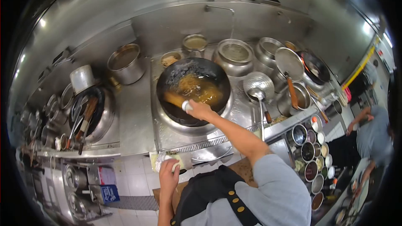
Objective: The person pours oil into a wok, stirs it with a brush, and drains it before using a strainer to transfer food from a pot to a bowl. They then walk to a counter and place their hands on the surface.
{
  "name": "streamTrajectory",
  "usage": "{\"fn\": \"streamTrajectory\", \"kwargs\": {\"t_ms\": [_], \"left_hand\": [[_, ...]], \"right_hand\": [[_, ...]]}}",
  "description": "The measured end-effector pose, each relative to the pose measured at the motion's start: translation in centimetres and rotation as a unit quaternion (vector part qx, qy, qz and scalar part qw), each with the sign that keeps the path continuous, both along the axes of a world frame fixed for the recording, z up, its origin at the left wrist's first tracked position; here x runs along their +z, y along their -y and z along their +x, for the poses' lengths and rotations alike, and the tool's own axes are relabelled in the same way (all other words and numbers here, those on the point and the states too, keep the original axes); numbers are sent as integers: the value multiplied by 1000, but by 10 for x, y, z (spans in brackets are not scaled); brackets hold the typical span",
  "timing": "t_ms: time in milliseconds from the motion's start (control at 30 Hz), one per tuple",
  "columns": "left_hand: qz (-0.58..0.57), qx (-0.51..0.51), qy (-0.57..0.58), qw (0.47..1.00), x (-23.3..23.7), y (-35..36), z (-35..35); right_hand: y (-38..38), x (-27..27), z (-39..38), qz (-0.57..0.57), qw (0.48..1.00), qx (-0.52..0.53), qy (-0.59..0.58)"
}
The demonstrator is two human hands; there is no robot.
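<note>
My right hand [198, 110] is closed round the pale bound end of a brush [175, 99], whose tan bristles reach into a large black wok [166, 84]. Yellowish liquid [197, 88] lies in the wok, which rests on a round steel burner ring. At the front edge of the stove, my left hand [169, 175] holds a crumpled white cloth [163, 160], over a yellowish cloth.
Steel pots line the back, among them a pot [124, 62] at left and a pot [235, 52] under a running tap. A perforated ladle [258, 84] lies right of the wok. Seasoning bowls [311, 170] stand at lower right; another person [373, 132] is beyond.
</note>
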State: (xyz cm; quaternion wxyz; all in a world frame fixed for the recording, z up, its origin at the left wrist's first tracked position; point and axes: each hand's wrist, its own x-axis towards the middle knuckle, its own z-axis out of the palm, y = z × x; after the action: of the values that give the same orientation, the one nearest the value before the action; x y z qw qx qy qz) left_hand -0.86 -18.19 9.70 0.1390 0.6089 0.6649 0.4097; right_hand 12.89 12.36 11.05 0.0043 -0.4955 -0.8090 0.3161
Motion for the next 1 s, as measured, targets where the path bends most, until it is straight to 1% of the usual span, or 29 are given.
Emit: {"fn": "streamTrajectory", "kwargs": {"t_ms": [33, 67, 100, 133, 167, 200, 233, 267, 300, 333, 367, 400, 467, 500, 533, 567, 600, 700, 733, 767, 800, 867, 900, 933, 1000], "left_hand": [[18, -27, -16, 999, -1, -16, 3], [31, -47, -34, 998, 3, -32, 4], [44, -68, -50, 995, 7, -49, 8], [60, -70, -72, 993, 4, -70, 9], [76, -74, -92, 990, -3, -91, 11], [78, -98, -87, 988, -8, -111, 17], [95, -96, -101, 986, -11, -132, 21], [115, -90, -115, 983, -15, -152, 23], [123, -104, -116, 980, -25, -168, 21], [76, -111, -134, 982, -38, -180, 17], [26, -114, -152, 981, -46, -189, 17], [28, -117, -149, 982, -51, -193, 21], [66, -141, -217, 964, -55, -194, 19], [67, -137, -220, 963, -51, -194, 19], [90, -140, -184, 969, -47, -189, 26], [107, -137, -149, 974, -47, -178, 30], [106, -129, -151, 974, -46, -171, 29], [109, -127, -138, 976, -49, -153, 21], [117, -144, -148, 971, -48, -144, 19], [126, -162, -158, 966, -45, -137, 16], [127, -159, -160, 966, -43, -129, 11], [129, -185, -155, 962, -36, -114, 0], [175, -185, -148, 955, -27, -113, -2], [174, -184, -147, 956, -13, -114, -2], [194, -214, -148, 946, 18, -124, 1]], "right_hand": [[6, 0, 29, -8, 1000, 21, -18], [8, 13, 62, -52, 999, 8, -9], [-9, 10, 95, -13, 999, 33, 19], [-21, 23, 122, 25, 997, 58, 50], [-34, 36, 144, 49, 991, 14, 121], [-34, 60, 156, 71, 979, -31, 191], [-48, 46, 163, 188, 960, -45, 205], [-63, 33, 168, 305, 925, -55, 218], [-47, 50, 169, 323, 922, -81, 196], [-23, 71, 167, 341, 918, -102, 173], [-9, 78, 174, 345, 922, -126, 126], [-10, 72, 182, 345, 921, -128, 130], [-13, 46, 190, 283, 933, -101, 199], [1, 45, 186, 312, 930, -109, 159], [10, 50, 177, 316, 931, -94, 156], [22, 51, 165, 323, 931, -108, 130], [32, 49, 154, 325, 932, -121, 101], [38, 45, 135, 244, 970, 9, 15], [41, 42, 133, 202, 978, 57, 24], [43, 38, 130, 122, 988, 84, 46], [47, 38, 128, 42, 991, 110, 69], [66, 59, 137, -64, 994, 90, 23], [66, 49, 148, -85, 992, 94, -1], [72, 51, 154, -87, 992, 95, 1], [83, 59, 163, -123, 991, 45, -38]]}}
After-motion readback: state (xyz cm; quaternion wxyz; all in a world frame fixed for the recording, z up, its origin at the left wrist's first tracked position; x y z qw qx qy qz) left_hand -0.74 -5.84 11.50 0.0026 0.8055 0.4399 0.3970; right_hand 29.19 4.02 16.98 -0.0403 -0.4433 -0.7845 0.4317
